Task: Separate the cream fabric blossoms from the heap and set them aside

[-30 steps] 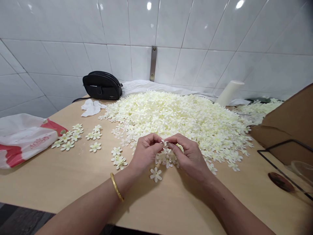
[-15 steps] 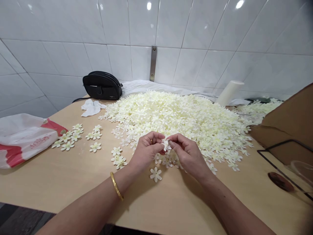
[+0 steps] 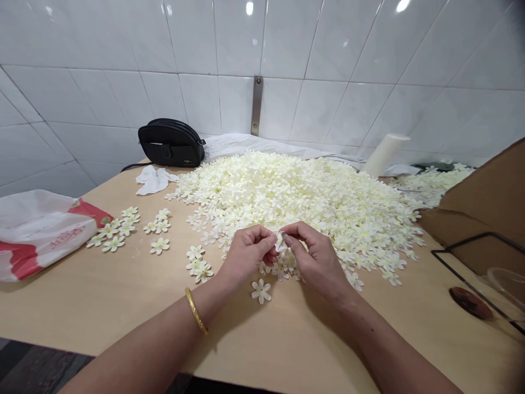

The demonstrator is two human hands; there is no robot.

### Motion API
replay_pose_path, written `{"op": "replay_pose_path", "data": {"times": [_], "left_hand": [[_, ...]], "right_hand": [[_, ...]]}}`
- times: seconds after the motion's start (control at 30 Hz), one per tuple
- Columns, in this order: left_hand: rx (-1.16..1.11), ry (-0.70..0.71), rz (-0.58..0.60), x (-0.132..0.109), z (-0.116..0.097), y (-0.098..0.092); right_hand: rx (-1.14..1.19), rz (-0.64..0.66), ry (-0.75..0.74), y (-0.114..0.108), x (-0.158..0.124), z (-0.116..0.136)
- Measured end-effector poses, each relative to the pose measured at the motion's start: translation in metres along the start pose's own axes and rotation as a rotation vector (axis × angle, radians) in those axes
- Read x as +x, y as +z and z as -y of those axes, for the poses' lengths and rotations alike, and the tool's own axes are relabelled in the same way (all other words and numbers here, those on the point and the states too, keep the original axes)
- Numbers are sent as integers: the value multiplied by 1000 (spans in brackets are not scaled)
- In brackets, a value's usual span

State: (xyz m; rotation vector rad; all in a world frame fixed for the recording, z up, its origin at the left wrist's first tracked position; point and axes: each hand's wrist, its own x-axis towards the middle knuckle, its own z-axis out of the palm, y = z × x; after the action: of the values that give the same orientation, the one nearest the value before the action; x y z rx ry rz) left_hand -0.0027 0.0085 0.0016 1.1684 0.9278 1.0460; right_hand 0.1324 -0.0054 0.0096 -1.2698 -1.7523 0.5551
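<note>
White wall tiles (image 3: 192, 35) fill the top; mid-frame, left hand (image 3: 247, 253) and right hand (image 3: 315, 258) pinch one little fake flower (image 3: 280, 242), likely to steady it, with the flower heap (image 3: 287, 186) close, perhaps for easy reach

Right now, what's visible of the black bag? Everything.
The black bag looks like smooth leather, round-topped, with a front pocket, a tab and a small pale emblem low at its right. It stands upright at the back left of the table, a dark strap or cord running off its left. Can't tell if it's closed. Neither the left hand nor the right hand touches it.
</note>
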Motion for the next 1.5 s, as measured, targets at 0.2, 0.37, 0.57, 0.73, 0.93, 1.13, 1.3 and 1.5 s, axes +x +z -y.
{"op": "replay_pose_path", "data": {"times": [0.2,0.37,0.57,0.73,0.93,1.13,1.3,1.5], "left_hand": [[-110,-93,48,2,1,-2],[-195,-138,95,0,1,-4],[-184,-80,43,1,1,-2],[-141,-83,-81,2,1,-1],[-203,-68,-2,2,2,-3],[-198,-36,80,0,-1,-1],[-127,15,43,-3,-3,1],[53,91,-14,-3,-3,-2]], "right_hand": [[6,11,-26,0,-1,0],[-54,-14,-27,-2,2,-2],[-120,-104,-120,0,-1,0],[-207,-221,-383,1,-8,2],[-183,-52,-347,3,-7,0],[-111,-3,-279,0,-4,-1],[-117,-1,-251,-3,-3,-1],[-143,26,-291,0,-5,-2]]}}
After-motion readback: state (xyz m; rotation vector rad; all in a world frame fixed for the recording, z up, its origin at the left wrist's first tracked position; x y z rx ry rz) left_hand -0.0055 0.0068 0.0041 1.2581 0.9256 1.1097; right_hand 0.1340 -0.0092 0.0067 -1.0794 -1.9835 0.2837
